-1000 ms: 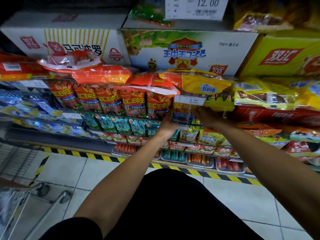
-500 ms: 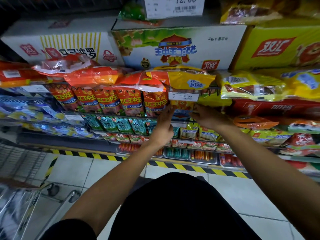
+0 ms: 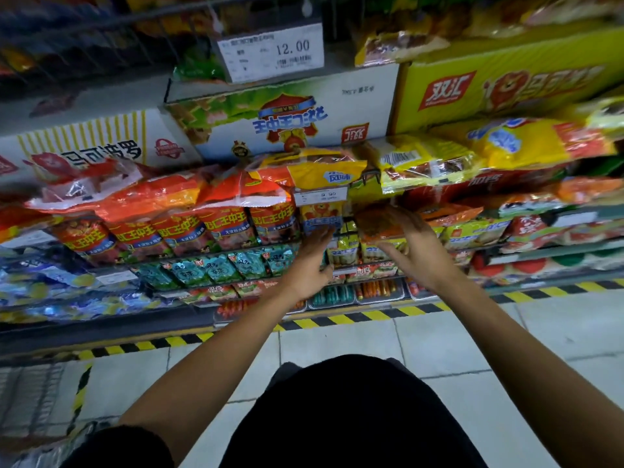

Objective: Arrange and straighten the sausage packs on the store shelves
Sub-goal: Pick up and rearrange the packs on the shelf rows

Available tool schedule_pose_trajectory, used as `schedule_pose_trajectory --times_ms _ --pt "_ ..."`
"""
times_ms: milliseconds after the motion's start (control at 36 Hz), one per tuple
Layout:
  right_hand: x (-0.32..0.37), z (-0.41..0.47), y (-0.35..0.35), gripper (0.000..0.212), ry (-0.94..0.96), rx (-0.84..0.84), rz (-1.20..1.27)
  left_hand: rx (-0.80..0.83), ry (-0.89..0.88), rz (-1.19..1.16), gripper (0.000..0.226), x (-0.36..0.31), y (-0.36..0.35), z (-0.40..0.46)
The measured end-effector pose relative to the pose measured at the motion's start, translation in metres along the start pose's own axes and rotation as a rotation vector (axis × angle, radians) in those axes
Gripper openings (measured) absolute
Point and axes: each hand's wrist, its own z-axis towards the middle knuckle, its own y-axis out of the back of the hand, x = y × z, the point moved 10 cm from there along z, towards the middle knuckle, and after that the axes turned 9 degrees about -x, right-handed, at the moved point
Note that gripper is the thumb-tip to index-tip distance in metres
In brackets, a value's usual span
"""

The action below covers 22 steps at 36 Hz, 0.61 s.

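Rows of sausage packs hang and lie on the store shelves. Red-orange packs (image 3: 175,228) fill the left side and yellow packs (image 3: 422,163) lie at upper right. My left hand (image 3: 309,265) reaches up with straight fingers touching the bottom of a hanging yellow pack with a blue label (image 3: 319,217). Just to its right, my right hand (image 3: 410,251) grips a brownish-orange sausage pack (image 3: 374,219), fingers over its top and thumb below, in front of the shelf edge. Small green-yellow packs (image 3: 347,251) sit below both hands.
Cartons (image 3: 287,109) and a yellow box (image 3: 506,82) stand on the shelf above, with a 12.00 price tag (image 3: 271,52) higher up. A 9.90 tag (image 3: 320,194) hangs by the yellow pack. Teal packs (image 3: 216,268) fill a lower row. Yellow-black tape (image 3: 337,319) marks the floor edge.
My right hand has drawn a brownish-orange pack out from the shelf and now holds it. My left hand shifted right under the yellow pack. The view tilted and moved closer.
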Motion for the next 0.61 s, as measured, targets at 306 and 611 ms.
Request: schedule_pose_trajectory --times_ms 306,611 --pt "-0.029 -0.034 0.036 0.069 -0.028 -0.098 -0.124 -0.012 -0.170 -0.040 0.079 -0.044 -0.030 -0.001" --pt "-0.046 0.005 0.025 0.075 0.173 0.104 -0.279 -0.163 0.001 -0.170 0.076 -0.064 -0.032 0.010"
